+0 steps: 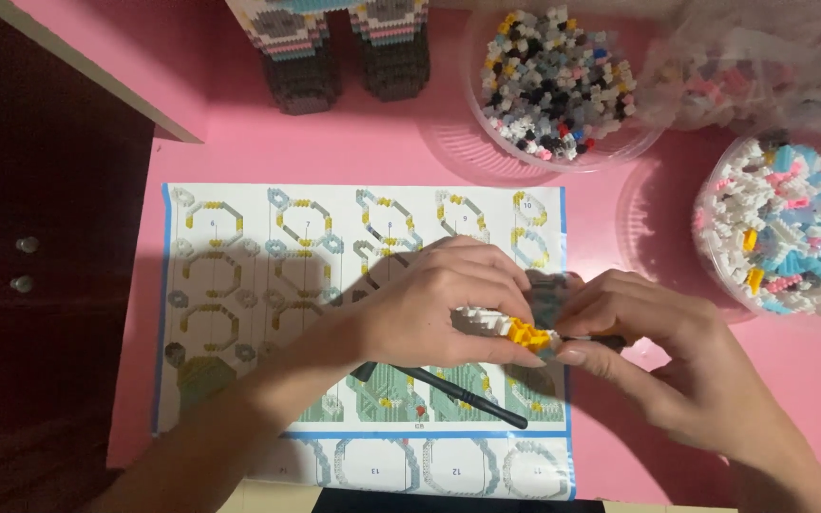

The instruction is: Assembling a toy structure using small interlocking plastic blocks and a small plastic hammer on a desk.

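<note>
Hands meet over the right edge of the instruction sheet point(268, 285), which lies flat on the pink table point(334, 142). Left hand point(439, 304) is curled nearly closed around a small block assembly point(515, 328) of white, yellow and grey micro bricks, thumb under, fingers over the top. Right hand point(658, 351) pinches the same assembly from the other side, fingertips touching the grey and yellow end; my read is that 1 hand braces while the other presses a piece on. A thin black tool point(448, 385) lies diagonally on the sheet just below the left wrist, not gripped by either hand. Sheet is glossy paper with a blue border and rows of ring-shaped build diagrams. 2 round clear plastic tubs sit toward the table's far and right edges within reach: 1 point(558, 85) holds mixed grey, black, white and pink studs, the other point(781, 228) mostly white, light blue and pink. A crinkled clear bag point(762, 57) of more bricks sits at the far right corner. Feet of a finished blocky model point(344, 57) stand at the far edge. Bricks look hard, tiny, knobbly.
</note>
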